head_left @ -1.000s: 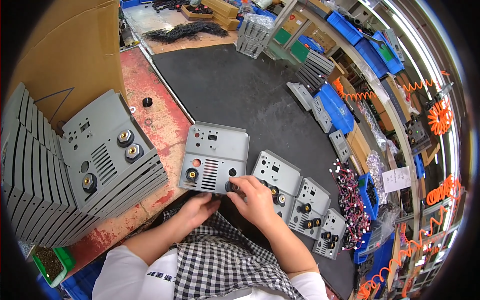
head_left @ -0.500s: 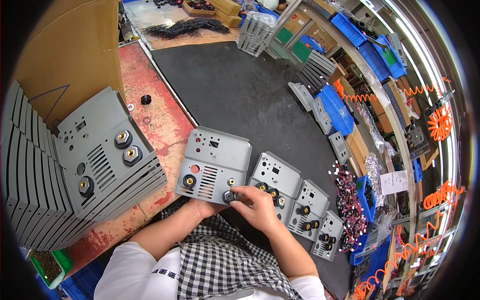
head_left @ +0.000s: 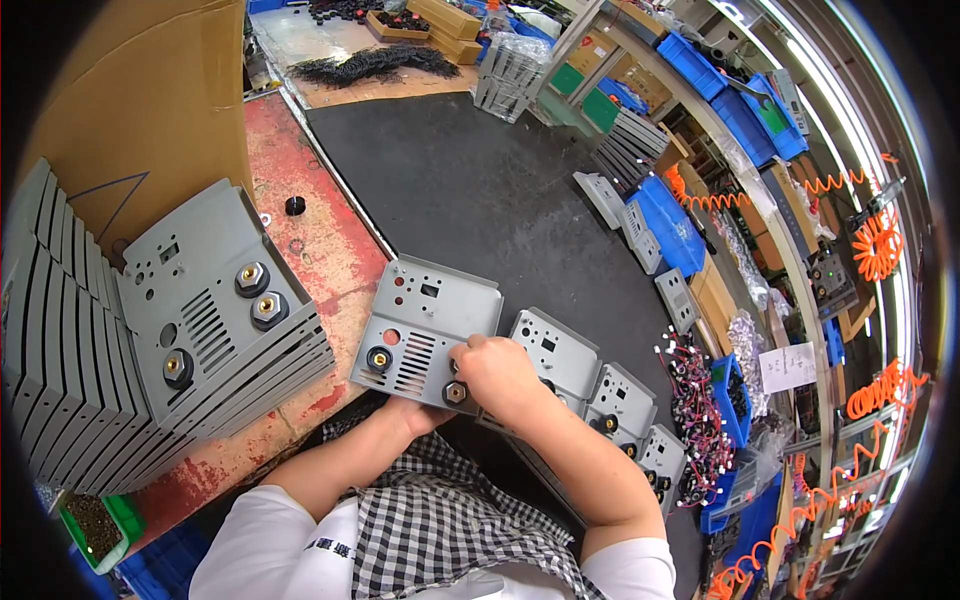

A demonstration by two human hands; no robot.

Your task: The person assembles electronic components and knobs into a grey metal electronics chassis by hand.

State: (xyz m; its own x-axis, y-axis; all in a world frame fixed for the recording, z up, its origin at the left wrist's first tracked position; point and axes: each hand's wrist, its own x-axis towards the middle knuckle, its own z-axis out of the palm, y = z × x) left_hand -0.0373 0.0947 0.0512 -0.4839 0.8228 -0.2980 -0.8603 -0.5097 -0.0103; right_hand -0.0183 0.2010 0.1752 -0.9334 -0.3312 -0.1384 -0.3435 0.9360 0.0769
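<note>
A grey metal panel (head_left: pixel 431 312) with slots, round holes and brass-centred black sockets lies across the bench's edge in front of me. My left hand (head_left: pixel 418 413) grips its lower edge, the fingers partly hidden underneath. Curled over the panel's right side, the fingers of my right hand (head_left: pixel 492 374) close round the upper right socket, which they mostly cover. Just below them a hex-nutted socket (head_left: pixel 456 392) shows. Another black socket (head_left: pixel 379 359) sits at the panel's left.
Several similar panels (head_left: pixel 560 352) with sockets lie in a row to the right. Stacked grey panels (head_left: pixel 215 290) stand at the left against a cardboard sheet (head_left: pixel 150 100). A black mat (head_left: pixel 430 170) covers the bench beyond. Blue bins (head_left: pixel 668 222) and bundled wires (head_left: pixel 690 420) line the right.
My right hand has moved up from the lower nutted socket to the upper one and its fingers have curled in. The left hand stays at the panel's lower edge.
</note>
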